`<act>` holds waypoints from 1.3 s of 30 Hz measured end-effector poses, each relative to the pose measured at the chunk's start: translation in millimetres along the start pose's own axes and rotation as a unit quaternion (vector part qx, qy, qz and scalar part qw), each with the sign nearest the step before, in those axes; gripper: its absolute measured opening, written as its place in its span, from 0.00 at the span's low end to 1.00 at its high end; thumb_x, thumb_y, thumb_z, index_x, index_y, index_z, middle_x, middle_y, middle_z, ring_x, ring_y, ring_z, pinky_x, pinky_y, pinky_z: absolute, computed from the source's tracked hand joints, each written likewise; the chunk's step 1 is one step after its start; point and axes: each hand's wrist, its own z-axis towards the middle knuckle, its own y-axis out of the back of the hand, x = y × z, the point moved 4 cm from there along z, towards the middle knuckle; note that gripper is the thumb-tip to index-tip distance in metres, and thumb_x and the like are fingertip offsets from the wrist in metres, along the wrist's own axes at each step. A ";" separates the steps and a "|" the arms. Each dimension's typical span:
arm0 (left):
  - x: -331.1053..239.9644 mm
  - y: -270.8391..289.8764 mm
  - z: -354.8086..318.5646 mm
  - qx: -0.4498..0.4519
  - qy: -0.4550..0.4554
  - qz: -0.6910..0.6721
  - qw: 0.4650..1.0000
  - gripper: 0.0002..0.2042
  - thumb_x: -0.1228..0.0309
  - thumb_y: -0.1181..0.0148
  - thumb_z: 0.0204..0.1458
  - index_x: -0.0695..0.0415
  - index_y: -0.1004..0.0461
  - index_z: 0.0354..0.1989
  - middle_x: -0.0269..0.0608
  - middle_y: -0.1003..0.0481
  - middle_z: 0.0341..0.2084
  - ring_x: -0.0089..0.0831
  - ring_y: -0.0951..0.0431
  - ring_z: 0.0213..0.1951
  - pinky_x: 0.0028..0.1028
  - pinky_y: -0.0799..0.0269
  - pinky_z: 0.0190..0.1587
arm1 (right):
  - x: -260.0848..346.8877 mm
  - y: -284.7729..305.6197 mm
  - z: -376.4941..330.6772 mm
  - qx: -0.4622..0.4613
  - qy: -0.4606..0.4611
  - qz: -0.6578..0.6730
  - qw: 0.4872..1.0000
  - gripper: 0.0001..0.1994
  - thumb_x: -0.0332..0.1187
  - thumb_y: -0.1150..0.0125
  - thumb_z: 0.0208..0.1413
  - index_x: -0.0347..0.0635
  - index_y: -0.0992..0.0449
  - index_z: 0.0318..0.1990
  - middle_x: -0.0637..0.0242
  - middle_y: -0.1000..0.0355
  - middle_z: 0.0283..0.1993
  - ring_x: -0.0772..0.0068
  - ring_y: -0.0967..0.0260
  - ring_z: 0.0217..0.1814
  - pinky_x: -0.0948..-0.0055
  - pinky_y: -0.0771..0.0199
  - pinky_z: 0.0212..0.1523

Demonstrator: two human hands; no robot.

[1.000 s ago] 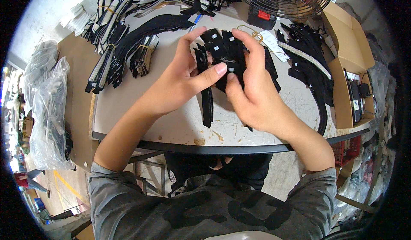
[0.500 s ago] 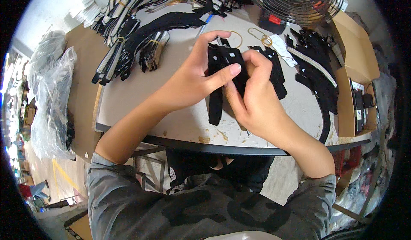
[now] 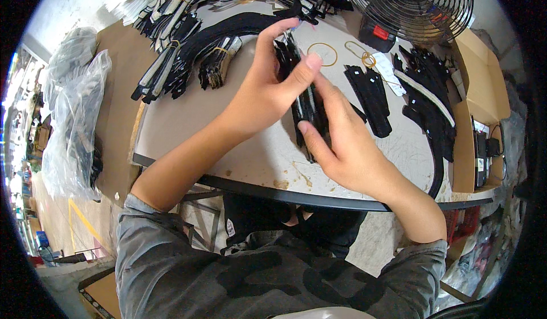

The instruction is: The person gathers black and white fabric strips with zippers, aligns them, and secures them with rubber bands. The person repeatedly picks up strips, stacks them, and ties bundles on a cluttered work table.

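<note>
A stack of black fabric strips [image 3: 308, 113] is held edge-up between my two hands above the table, its layered edges facing me. My left hand [image 3: 272, 85] grips the upper end, thumb on the near side and forefinger stretched over the far end. Lower down, my right hand [image 3: 348, 142] clasps the right side of the stack with its fingers and thumb. Just right of my hands lie more black strips [image 3: 371, 103] with small white marks. A tan rubber band [image 3: 335, 57] lies beyond the stack, partly behind my left thumb.
Bundled black-and-white strips [image 3: 165, 68] fill the back left, with a small banded bundle [image 3: 218, 65] beside them. A black wire fan [image 3: 415, 5] stands at the back right. Loose black strips [image 3: 424, 85] lie near an open cardboard box [image 3: 464, 148]. Clear plastic bags [image 3: 71, 131] hang left.
The stack has been turned from showing its flat face to showing its layered edges. My right hand has slid lower along it, and my left hand has risen slightly.
</note>
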 end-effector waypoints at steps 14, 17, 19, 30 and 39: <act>3.5 1.7 2.1 -0.074 0.106 -0.141 0.982 0.22 0.64 0.39 0.70 0.54 0.35 0.67 0.43 0.26 0.47 0.33 0.16 0.43 0.35 0.13 0.46 | -10.2 -13.4 -6.2 0.065 -0.026 0.087 0.994 0.47 0.26 0.21 0.55 0.34 0.56 0.70 0.44 0.39 0.65 0.57 0.30 0.66 0.62 0.24 0.62; 4.2 4.0 4.2 -0.073 0.125 -0.179 0.973 0.21 0.64 0.36 0.68 0.55 0.35 0.65 0.45 0.26 0.46 0.38 0.15 0.44 0.38 0.12 0.46 | -4.7 -9.6 -8.7 0.094 -0.017 0.044 0.994 0.50 0.28 0.19 0.52 0.34 0.55 0.71 0.43 0.38 0.65 0.56 0.29 0.65 0.61 0.25 0.62; 5.2 3.1 4.4 -0.077 0.141 -0.196 0.967 0.21 0.63 0.37 0.68 0.55 0.34 0.64 0.46 0.26 0.46 0.40 0.15 0.45 0.38 0.12 0.47 | -6.8 -8.1 -6.5 0.106 0.003 0.020 0.994 0.51 0.29 0.17 0.50 0.33 0.55 0.71 0.42 0.38 0.65 0.53 0.28 0.64 0.60 0.26 0.63; -0.4 11.0 6.0 -0.118 0.180 -0.160 0.963 0.19 0.59 0.34 0.66 0.56 0.30 0.58 0.46 0.25 0.41 0.42 0.13 0.37 0.40 0.10 0.36 | -4.4 -1.3 -4.8 0.128 0.037 -0.002 0.991 0.50 0.31 0.16 0.48 0.34 0.50 0.71 0.38 0.33 0.62 0.39 0.27 0.62 0.53 0.26 0.63; 4.6 11.8 6.8 -0.139 0.221 -0.202 0.944 0.24 0.54 0.43 0.71 0.55 0.35 0.67 0.47 0.27 0.48 0.43 0.14 0.45 0.45 0.11 0.48 | -0.1 -0.9 -2.5 0.120 0.050 -0.034 0.991 0.45 0.28 0.22 0.53 0.34 0.50 0.71 0.41 0.31 0.59 0.41 0.23 0.56 0.56 0.21 0.55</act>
